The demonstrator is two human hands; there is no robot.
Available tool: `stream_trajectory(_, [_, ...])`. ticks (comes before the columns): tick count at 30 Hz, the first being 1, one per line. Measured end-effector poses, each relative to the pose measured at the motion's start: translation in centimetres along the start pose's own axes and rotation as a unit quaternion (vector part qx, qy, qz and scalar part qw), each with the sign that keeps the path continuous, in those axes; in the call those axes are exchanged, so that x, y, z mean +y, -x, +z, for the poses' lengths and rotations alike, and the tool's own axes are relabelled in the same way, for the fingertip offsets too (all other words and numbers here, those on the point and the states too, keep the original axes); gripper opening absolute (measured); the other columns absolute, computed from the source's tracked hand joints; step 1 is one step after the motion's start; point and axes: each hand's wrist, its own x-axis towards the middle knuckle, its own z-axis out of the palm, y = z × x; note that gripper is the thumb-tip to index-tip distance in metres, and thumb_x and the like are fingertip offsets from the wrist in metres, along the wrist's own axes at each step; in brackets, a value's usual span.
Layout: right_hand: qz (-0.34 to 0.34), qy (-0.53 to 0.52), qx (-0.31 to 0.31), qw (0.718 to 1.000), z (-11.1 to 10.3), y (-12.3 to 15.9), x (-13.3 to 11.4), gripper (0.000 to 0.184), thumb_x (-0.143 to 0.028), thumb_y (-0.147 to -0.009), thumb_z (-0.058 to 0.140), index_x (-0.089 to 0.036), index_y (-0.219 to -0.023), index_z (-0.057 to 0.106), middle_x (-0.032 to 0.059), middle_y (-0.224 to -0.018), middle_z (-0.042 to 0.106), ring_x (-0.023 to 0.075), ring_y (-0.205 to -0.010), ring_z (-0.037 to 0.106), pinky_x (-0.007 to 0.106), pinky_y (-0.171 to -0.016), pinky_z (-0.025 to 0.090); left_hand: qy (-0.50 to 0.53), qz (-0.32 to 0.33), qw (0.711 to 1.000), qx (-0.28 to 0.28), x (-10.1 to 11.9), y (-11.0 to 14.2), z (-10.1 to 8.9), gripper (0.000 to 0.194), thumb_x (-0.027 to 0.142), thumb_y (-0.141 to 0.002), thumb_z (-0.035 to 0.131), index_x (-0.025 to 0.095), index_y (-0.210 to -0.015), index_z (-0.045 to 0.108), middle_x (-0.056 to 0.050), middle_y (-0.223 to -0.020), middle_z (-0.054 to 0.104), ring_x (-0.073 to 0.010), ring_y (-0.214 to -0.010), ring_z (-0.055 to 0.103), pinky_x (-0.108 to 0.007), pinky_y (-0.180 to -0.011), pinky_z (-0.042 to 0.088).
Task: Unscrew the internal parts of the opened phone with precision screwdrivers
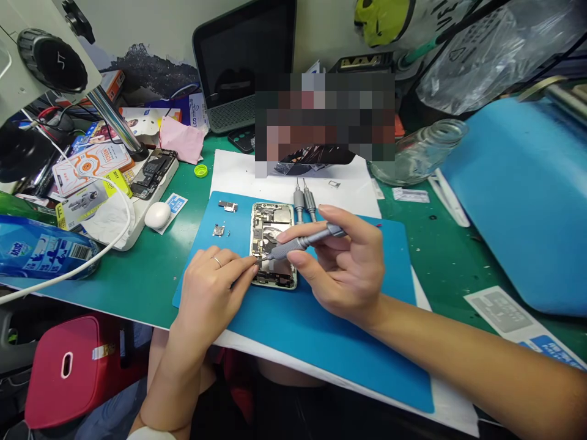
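Observation:
An opened smartphone (284, 215), its circuit boards bare, lies on a blue mat (321, 342). My right hand (351, 269) is closed around a grey screwdriver (293, 246), which slants down to the left with its tip at the phone's lower left part. My left hand (208, 293) wears a ring; its thumb and forefinger are pinched together at the phone's left edge, close to that tip. What they hold there is too small to make out. Left of the phone lie small metal parts (228, 206) and a little bracket piece (219, 230).
Two more screwdrivers (299, 198) lie beyond the phone, near a small metal frame (334, 184) on white paper. Leftward are a second opened phone (153, 174), a white earbud case (157, 215) and a blue packet (41, 247). A glass jar (413, 153) lies at right.

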Motion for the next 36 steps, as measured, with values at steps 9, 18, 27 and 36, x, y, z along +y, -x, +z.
stream_trajectory(9, [-0.005,-0.029,-0.007,1.0,-0.02,-0.09,-0.09,0.064,-0.009,-0.093,0.064,-0.036,-0.147,0.045,0.0026,-0.104,0.074,0.0189,-0.089,0.074,0.035,-0.074,0.066,-0.001,-0.001,1.0,-0.003,0.05,0.0,0.03,0.012,0.022,-0.1,0.062,0.02,-0.102,0.074,-0.001,-0.084,0.073,-0.0153,-0.078,0.062,-0.032,-0.073,0.045])
stream_trajectory(18, [-0.008,-0.028,-0.009,1.0,-0.02,-0.05,-0.06,0.068,-0.005,-0.091,0.064,-0.032,-0.149,0.043,0.0035,-0.104,0.072,0.0177,-0.089,0.072,0.033,-0.074,0.066,-0.004,0.0,1.0,-0.006,0.04,0.02,-0.09,0.012,0.023,-0.1,0.063,0.02,-0.103,0.074,0.0,-0.084,0.072,-0.0148,-0.078,0.06,-0.033,-0.072,0.043])
stream_trajectory(27, [0.002,-0.035,-0.008,0.999,0.0,-0.05,-0.09,0.067,-0.005,-0.091,0.064,-0.034,-0.149,0.044,0.003,-0.103,0.071,0.0175,-0.091,0.072,0.033,-0.074,0.066,-0.004,0.001,1.0,-0.013,0.13,0.0,-0.03,0.013,0.023,-0.1,0.061,0.02,-0.103,0.074,-0.001,-0.085,0.072,-0.0154,-0.079,0.06,-0.033,-0.073,0.044])
stream_trajectory(36, [0.017,-0.037,-0.013,0.999,-0.14,0.13,-0.19,0.067,-0.005,-0.093,0.063,-0.038,-0.148,0.044,0.0042,-0.104,0.073,0.0193,-0.089,0.075,0.033,-0.067,0.068,0.009,0.005,1.0,-0.013,0.13,0.11,-0.1,0.012,0.022,-0.099,0.063,0.02,-0.103,0.074,0.0,-0.086,0.072,-0.0151,-0.079,0.06,-0.032,-0.074,0.044])
